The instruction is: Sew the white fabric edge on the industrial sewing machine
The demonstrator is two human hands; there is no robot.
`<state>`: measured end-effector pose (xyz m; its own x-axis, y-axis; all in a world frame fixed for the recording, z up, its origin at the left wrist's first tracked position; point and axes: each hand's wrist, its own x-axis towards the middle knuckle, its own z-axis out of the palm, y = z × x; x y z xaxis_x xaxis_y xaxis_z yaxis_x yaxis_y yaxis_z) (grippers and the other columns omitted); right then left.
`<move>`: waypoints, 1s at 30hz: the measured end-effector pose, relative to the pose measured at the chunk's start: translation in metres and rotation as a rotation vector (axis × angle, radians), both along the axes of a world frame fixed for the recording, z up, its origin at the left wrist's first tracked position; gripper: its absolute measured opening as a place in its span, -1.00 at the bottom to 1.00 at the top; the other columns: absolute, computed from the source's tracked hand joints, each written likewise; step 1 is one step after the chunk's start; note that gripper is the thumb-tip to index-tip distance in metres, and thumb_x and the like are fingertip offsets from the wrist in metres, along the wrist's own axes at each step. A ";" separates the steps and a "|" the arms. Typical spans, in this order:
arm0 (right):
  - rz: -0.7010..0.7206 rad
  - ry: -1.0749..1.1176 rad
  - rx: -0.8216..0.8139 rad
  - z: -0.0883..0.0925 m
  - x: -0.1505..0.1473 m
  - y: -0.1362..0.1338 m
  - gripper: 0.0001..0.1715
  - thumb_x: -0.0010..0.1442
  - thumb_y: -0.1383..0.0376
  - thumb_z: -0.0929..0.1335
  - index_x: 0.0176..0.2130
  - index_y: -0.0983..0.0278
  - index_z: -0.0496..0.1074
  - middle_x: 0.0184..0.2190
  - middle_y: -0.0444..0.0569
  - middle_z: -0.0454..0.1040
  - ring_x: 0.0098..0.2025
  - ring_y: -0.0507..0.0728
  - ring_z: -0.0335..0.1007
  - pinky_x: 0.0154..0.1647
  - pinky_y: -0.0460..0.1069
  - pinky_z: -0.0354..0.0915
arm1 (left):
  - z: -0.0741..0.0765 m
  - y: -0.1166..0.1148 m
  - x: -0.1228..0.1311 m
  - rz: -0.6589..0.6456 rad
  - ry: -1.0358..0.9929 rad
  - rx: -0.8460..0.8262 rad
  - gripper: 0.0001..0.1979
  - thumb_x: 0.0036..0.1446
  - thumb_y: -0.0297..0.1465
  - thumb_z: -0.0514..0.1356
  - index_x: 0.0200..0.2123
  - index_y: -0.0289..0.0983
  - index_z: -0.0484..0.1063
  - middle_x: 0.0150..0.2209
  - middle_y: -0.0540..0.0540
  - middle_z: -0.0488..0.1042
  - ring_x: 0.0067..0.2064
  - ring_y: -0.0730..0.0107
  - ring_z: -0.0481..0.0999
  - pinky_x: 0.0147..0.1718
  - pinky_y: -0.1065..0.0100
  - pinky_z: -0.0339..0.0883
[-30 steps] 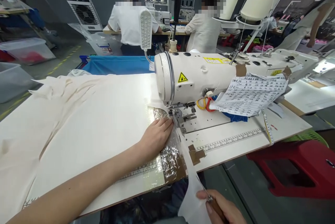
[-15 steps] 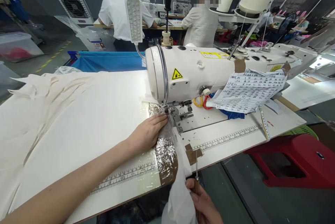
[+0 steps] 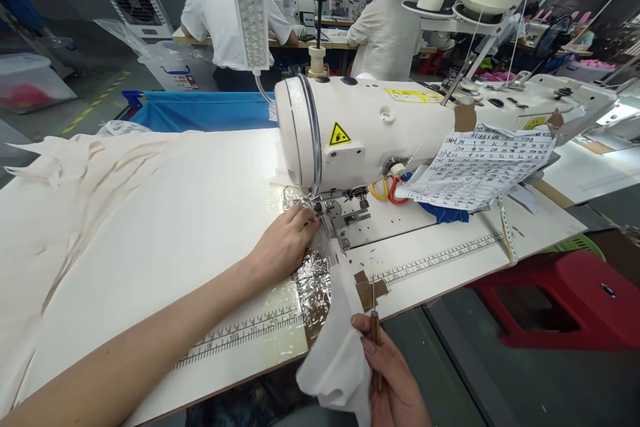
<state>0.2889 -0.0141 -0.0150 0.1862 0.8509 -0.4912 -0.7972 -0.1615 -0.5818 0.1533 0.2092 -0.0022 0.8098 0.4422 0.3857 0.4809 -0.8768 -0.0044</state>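
My left hand (image 3: 284, 244) lies beside the presser foot of the white sewing machine (image 3: 370, 134). Its fingers are bent and closed at the edge of the white fabric (image 3: 340, 354); the fingertips are partly hidden. From the presser foot the fabric runs toward me and hangs over the table's front edge. My right hand (image 3: 395, 374), low in the view, is closed around the wooden handle of an awl (image 3: 375, 327), its thin metal point upward. The fabric passes against the fingers of that hand. Clear shiny film (image 3: 314, 287) covers a brown patch under my left wrist.
White fabric pieces (image 3: 65, 187) spread over the table's left side. Scissors with yellow and red handles (image 3: 389, 188), a handwritten sheet (image 3: 480, 167) and a tape measure (image 3: 507, 230) are at right. A red stool (image 3: 560, 294) stands beyond the edge. Two people (image 3: 227, 20) sit ahead.
My left fingers have gone from stretched flat to bent near the presser foot. My right hand has risen slightly with the awl, and the hanging fabric has shifted and spread to the left.
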 end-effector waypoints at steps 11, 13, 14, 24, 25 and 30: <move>0.086 -0.040 -0.110 0.004 -0.011 0.001 -0.45 -0.07 0.02 0.65 -0.19 0.27 0.59 -0.36 -0.03 0.56 -0.38 0.13 0.46 -0.36 -0.08 0.35 | -0.002 -0.001 -0.004 -0.130 -0.135 -0.054 -0.61 0.26 -0.65 -0.07 -0.04 -0.42 0.51 -0.07 -0.29 0.49 -0.04 0.11 0.44 -0.07 0.03 0.54; 0.008 -0.293 -0.104 0.004 0.005 -0.001 -0.44 -0.01 -0.06 0.61 -0.16 0.25 0.58 -0.33 -0.03 0.55 -0.36 0.13 0.43 -0.35 -0.09 0.33 | -0.002 -0.004 -0.003 -0.090 -0.121 -0.044 -0.61 0.25 -0.65 -0.07 -0.04 -0.46 0.51 -0.07 -0.31 0.48 -0.07 0.10 0.43 -0.11 0.03 0.55; -0.022 -0.430 -0.099 0.004 0.013 -0.002 -0.44 0.03 -0.09 0.58 -0.14 0.24 0.58 -0.33 -0.05 0.54 -0.34 0.12 0.41 -0.33 -0.09 0.32 | -0.002 -0.005 -0.002 -0.073 -0.117 -0.044 -0.61 0.24 -0.65 -0.06 -0.04 -0.47 0.51 -0.08 -0.32 0.48 -0.08 0.10 0.43 -0.13 0.04 0.55; 0.208 -1.120 0.107 -0.007 0.031 -0.002 -0.62 0.42 0.02 0.28 -0.05 0.22 0.52 -0.39 -0.03 0.46 -0.33 0.18 0.39 -0.42 -0.07 0.26 | 0.002 -0.005 -0.003 -0.132 -0.110 -0.084 -0.59 0.24 -0.65 -0.08 0.01 -0.45 0.47 -0.04 -0.31 0.47 -0.06 0.14 0.44 -0.07 0.03 0.55; 0.226 -1.146 0.131 -0.008 0.030 -0.001 -0.63 0.44 0.05 0.26 -0.02 0.22 0.50 -0.45 -0.06 0.42 -0.37 0.17 0.37 -0.42 -0.07 0.26 | 0.002 -0.005 -0.002 -0.124 -0.105 -0.075 -0.60 0.24 -0.65 -0.07 0.01 -0.45 0.47 -0.03 -0.32 0.47 -0.05 0.12 0.44 -0.06 0.02 0.55; 0.271 -1.197 0.170 0.002 0.030 0.013 -0.61 0.48 0.09 0.19 0.03 0.22 0.47 -0.50 -0.11 0.36 -0.55 0.10 0.21 -0.52 -0.07 0.19 | 0.000 -0.004 -0.002 -0.022 -0.105 -0.058 -0.62 0.24 -0.62 -0.03 0.03 -0.48 0.45 -0.06 -0.34 0.45 -0.07 0.05 0.41 -0.13 -0.03 0.54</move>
<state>0.3189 -0.0009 -0.0127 0.2499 0.9682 -0.0125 0.2976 -0.0891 -0.9505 0.1517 0.2051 -0.0022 0.7761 0.4487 0.4431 0.4567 -0.8845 0.0955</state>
